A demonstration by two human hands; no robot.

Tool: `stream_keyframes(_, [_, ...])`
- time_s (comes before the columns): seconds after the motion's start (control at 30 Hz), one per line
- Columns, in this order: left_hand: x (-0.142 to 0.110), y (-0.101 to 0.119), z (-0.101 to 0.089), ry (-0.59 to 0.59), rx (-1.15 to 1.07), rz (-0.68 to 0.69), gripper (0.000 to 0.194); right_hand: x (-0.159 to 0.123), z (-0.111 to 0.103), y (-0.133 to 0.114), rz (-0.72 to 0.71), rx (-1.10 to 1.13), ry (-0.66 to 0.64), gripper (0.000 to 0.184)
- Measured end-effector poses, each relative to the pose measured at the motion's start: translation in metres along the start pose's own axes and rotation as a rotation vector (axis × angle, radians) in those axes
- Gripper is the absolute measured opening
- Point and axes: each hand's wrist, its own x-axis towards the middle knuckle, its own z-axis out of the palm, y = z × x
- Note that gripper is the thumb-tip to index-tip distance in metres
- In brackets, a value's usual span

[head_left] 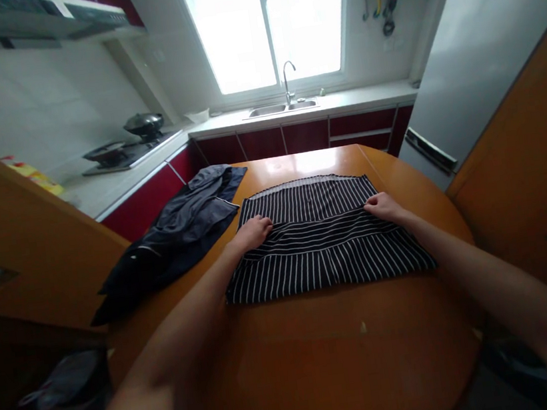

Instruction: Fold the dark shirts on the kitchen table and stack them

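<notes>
A black garment with white stripes (318, 239) lies flat on the round orange table (333, 352), with a fold running across its middle. My left hand (253, 232) rests on the fold's left end, fingers curled and pinching the cloth. My right hand (382, 207) grips the fold's right end the same way. A dark navy garment (181, 234) lies crumpled on the table to the left, apart from both hands.
Behind the table runs a white counter with red cabinets, a sink and tap (285, 104) under a bright window, and a stove with a wok (142, 125) at left. A grey fridge (477, 64) stands at right. Orange chair backs flank the table.
</notes>
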Motion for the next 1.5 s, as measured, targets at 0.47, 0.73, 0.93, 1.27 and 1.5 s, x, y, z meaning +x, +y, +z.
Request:
stream_keyframes(0.47, [-0.027,0.084,0.063,0.035,0.088,-0.012,0.063,-0.068,0.087,-0.053,-0.245,-0.356,-0.062,0.066])
stream_keyframes(0.73, [-0.084,-0.028,0.037,0.235,-0.068,-0.393,0.054,-0.059,0.042,0.031,0.010,-0.360,0.082,0.062])
stream_keyframes(0.93, [-0.101,-0.039,0.023,0.508,-0.369,-0.451,0.044,-0.066,0.039,0.034,-0.011,-0.271,0.400,0.051])
stream_keyframes(1.27, [-0.089,-0.012,0.027,0.497,-0.521,-0.416,0.034,-0.080,0.043,0.029,0.087,-0.354,0.366,0.043])
stream_keyframes(1.5, [-0.103,-0.020,0.025,0.374,-0.426,-0.499,0.032,-0.084,0.038,0.020,0.138,-0.375,0.327,0.040])
